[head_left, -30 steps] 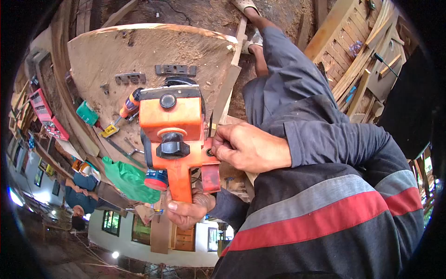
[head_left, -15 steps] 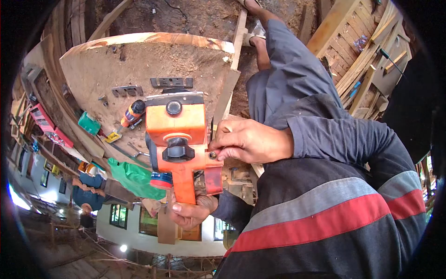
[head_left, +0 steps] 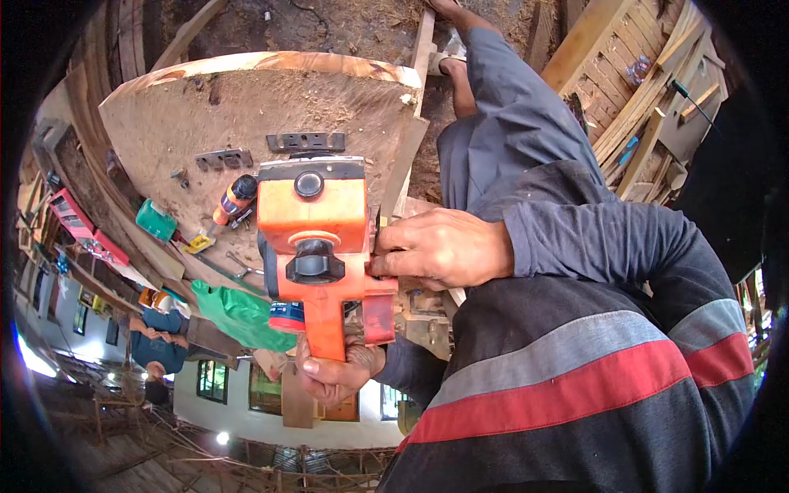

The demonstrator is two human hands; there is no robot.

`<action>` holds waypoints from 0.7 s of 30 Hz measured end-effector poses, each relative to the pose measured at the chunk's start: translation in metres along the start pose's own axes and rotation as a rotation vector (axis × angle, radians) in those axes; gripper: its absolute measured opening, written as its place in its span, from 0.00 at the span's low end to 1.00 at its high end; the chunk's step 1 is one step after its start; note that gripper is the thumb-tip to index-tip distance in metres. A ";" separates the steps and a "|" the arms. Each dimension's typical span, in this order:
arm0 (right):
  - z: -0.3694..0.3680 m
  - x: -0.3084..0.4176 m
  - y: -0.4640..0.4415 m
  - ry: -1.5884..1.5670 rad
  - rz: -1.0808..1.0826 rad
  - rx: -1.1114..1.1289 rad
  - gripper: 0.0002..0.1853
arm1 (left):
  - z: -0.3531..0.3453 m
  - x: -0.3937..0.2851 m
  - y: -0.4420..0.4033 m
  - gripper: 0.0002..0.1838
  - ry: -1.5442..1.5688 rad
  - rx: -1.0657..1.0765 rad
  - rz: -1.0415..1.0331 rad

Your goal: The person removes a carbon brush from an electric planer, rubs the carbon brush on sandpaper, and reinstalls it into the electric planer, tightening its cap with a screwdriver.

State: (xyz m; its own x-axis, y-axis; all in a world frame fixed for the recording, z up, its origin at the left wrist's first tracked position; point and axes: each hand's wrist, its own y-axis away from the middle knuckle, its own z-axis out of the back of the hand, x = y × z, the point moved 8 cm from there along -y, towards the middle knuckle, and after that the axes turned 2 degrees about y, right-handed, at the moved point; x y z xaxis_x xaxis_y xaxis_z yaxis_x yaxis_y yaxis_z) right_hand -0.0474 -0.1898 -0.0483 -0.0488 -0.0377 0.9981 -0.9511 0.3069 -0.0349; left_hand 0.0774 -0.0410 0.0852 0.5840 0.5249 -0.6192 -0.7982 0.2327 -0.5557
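Gripping the orange planer [head_left: 312, 214] by its handle [head_left: 325, 324] over the wood slab [head_left: 205, 107], with left hand [head_left: 341, 376] wrapped closed around it; resting right hand [head_left: 444, 246] against the planer's side, bent but with tips hidden, so unable to tell how far closed, or on what; perhaps risking a tilt or drop from one-handed, tail-end support

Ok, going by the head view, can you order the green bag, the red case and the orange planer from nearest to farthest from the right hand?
From the right hand:
1. Orange planer: the fingers are at its side.
2. Green bag: beyond the planer, to the lower left in the picture.
3. Red case: near the picture's left edge.
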 end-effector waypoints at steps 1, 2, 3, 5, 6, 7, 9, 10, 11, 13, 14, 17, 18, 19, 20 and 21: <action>-0.001 0.002 -0.001 0.038 0.027 0.020 0.21 | -0.001 -0.001 -0.002 0.14 0.001 0.005 -0.055; -0.001 0.005 -0.002 0.076 0.054 0.040 0.21 | -0.003 -0.003 -0.003 0.14 0.002 0.009 -0.110; 0.000 0.007 -0.003 0.078 0.056 0.044 0.21 | -0.003 -0.003 -0.003 0.14 0.001 0.005 -0.109; -0.001 0.014 -0.006 0.173 0.112 0.098 0.21 | -0.007 -0.004 -0.003 0.15 -0.033 0.029 -0.078; 0.000 0.016 -0.007 0.175 0.115 0.101 0.21 | -0.008 -0.007 -0.004 0.15 -0.034 0.025 -0.077; 0.001 0.016 -0.007 0.179 0.097 0.112 0.21 | -0.011 -0.009 -0.004 0.15 -0.046 0.044 -0.058; 0.000 0.014 -0.006 0.182 0.082 0.123 0.22 | -0.012 -0.008 -0.004 0.15 -0.059 0.062 -0.041; 0.000 0.008 -0.004 0.123 0.038 0.109 0.22 | -0.010 -0.004 -0.004 0.14 -0.026 0.079 -0.007; 0.001 0.004 -0.003 0.064 -0.006 0.093 0.23 | -0.010 -0.001 -0.004 0.13 0.008 0.096 0.025; 0.003 0.002 -0.002 0.013 -0.019 0.093 0.24 | -0.009 -0.001 -0.004 0.13 0.006 0.094 0.003; 0.003 0.000 -0.001 -0.038 -0.037 0.094 0.24 | -0.012 -0.004 -0.005 0.13 0.002 0.094 -0.015; 0.004 -0.003 0.000 -0.014 -0.012 0.072 0.25 | -0.021 -0.009 -0.003 0.15 -0.024 0.080 -0.003; 0.005 -0.004 0.001 -0.015 -0.015 0.067 0.25 | -0.022 -0.008 -0.003 0.15 -0.023 0.085 -0.003; 0.004 -0.004 0.001 0.007 -0.024 0.080 0.25 | -0.020 -0.007 -0.002 0.14 -0.050 0.068 0.001; 0.004 -0.005 0.000 0.028 -0.033 0.093 0.26 | -0.019 -0.006 -0.003 0.14 -0.077 0.050 0.004; 0.004 -0.007 0.000 0.025 -0.036 0.091 0.26 | -0.020 -0.006 -0.003 0.14 -0.078 0.054 0.004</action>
State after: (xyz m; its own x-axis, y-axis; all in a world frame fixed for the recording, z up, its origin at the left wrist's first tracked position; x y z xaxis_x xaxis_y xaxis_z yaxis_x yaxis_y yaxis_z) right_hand -0.0486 -0.1931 -0.0559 -0.0079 -0.0228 0.9997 -0.9758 0.2186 -0.0027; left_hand 0.0798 -0.0609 0.0795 0.5695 0.5878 -0.5746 -0.8084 0.2736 -0.5212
